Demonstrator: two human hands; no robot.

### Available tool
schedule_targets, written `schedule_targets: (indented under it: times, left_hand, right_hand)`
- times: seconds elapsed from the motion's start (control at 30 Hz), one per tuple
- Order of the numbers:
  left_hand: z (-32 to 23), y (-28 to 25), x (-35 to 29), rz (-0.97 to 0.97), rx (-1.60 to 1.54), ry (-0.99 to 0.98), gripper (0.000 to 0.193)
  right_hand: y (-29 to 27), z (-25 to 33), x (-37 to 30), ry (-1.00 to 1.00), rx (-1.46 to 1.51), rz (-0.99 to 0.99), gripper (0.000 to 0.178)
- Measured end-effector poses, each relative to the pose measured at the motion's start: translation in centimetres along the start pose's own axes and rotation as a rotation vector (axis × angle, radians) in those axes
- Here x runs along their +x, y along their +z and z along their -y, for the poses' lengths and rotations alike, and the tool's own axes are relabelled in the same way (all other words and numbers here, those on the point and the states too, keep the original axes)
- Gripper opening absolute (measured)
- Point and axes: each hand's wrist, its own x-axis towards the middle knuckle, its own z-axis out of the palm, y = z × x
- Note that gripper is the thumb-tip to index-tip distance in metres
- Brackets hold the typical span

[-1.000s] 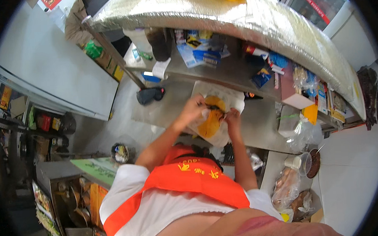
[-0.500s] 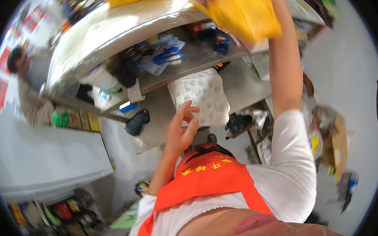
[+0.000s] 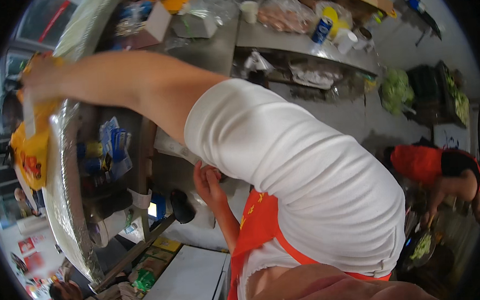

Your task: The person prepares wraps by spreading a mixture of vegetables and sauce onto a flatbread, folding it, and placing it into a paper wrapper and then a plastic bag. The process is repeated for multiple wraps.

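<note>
My right arm stretches across the view to the upper left. My right hand (image 3: 40, 80), smeared by motion, closes on a yellow bag (image 3: 47, 110) at the edge of the foil-covered top shelf (image 3: 62, 184). Yellow with a red picture, a bag front (image 3: 32, 158) hangs just below it; whether it is the same bag I cannot tell. My left hand (image 3: 209, 185) is low in the middle, fingers loosely bent and apart, with nothing seen in it. Beside it lies a stack of pale printed paper (image 3: 173, 148), mostly hidden by my right sleeve.
Under the foil-covered shelf lie blue packets (image 3: 115, 143) and a dark cloth-like thing (image 3: 182, 206). A steel counter (image 3: 278, 42) carries bagged food, a blue-and-white can (image 3: 321, 30) and cups. At right a person in red (image 3: 425, 162) works over a pan (image 3: 421, 246). Another person (image 3: 104, 298) is lower left.
The view has turned left. My right arm has swung from the upper right to the far left with a yellow bag. My left hand stays low near the paper.
</note>
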Motion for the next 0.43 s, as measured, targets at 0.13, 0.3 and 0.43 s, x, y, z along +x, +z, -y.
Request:
schedule_targets:
  times: [0.13, 0.3, 0.43]
  left_hand:
    - [5.7, 0.0, 0.6, 0.146, -0.044, -0.216, 0.03]
    - [7.1, 5.5, 0.9, 0.279, 0.077, -0.394, 0.026]
    - [11.7, 10.1, 1.3, 0.527, 0.238, -0.69, 0.028]
  right_hand:
    - [-3.8, 1.8, -14.2, -0.204, 0.145, -0.491, 0.038]
    - [-9.8, -8.0, -40.4, -0.347, 0.453, -0.218, 0.028]
    - [-13.7, -18.6, -60.3, 0.524, 0.581, 0.223, 0.034]
